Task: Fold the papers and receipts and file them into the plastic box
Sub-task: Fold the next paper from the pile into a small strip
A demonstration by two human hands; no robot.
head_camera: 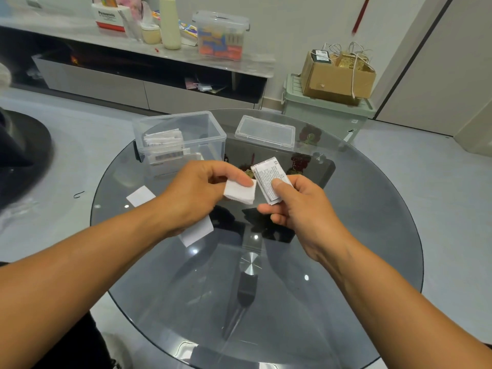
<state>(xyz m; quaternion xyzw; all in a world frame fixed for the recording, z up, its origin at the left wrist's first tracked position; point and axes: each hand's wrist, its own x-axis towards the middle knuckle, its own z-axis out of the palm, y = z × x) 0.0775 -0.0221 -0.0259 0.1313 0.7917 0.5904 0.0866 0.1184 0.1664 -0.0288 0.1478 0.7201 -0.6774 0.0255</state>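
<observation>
Pinching a small folded white paper point(239, 194) between thumb and fingers, the left hand point(197, 193) is holding it above the round glass table point(359, 249), while the right hand point(300, 209) is gripping a folded printed receipt point(267, 177), its thumb pressing on the printed face. Both hands are hovering just beside each other over the table's middle, the two papers nearly touching.

Behind the left hand, the clear plastic box point(210, 129) is standing open on the far side of the table, with folded receipts point(165, 145) stacked upright against its left end. Its lid point(266, 133) is lying flat just to the right of it. Two more white slips are lying on the glass: one point(140, 195) left of the left wrist, another point(198, 233) partly hidden under that wrist. Both forearms are reaching in from the near edge, angling toward each other. Beyond the table, a cardboard box point(338, 75) is sitting on a green bin point(324, 110).
</observation>
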